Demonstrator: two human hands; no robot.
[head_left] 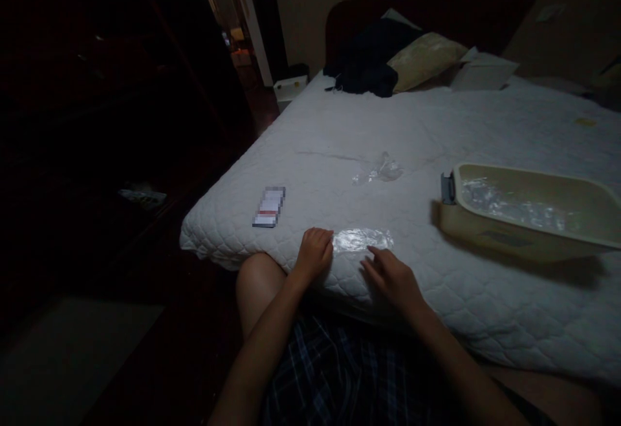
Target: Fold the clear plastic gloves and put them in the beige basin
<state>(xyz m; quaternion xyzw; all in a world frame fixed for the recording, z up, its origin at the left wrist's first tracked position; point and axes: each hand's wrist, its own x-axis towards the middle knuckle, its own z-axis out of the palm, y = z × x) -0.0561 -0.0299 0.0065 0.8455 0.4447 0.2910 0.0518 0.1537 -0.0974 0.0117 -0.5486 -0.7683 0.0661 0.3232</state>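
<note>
A clear, shiny plastic bag (358, 240) lies flat near the front edge of the bed. My left hand (316, 251) is at its left end, fingers closed together on the plastic. Over the bag's lower right edge reaches my right hand (391, 276), its fingers apart and the index fingertip at the plastic. A second crumpled clear bag (381, 169) rests farther back on the bed. To the left of my left hand lies a phone (269, 207) with its screen blurred out.
On the right stands a beige plastic bin (524, 245) with a grey latch, holding clear plastic packets (514, 205). The white quilted bed (330, 122) carries dark clothing (369, 54) and a yellowish pillow (427, 61) by the headboard. A doorway opens at back left.
</note>
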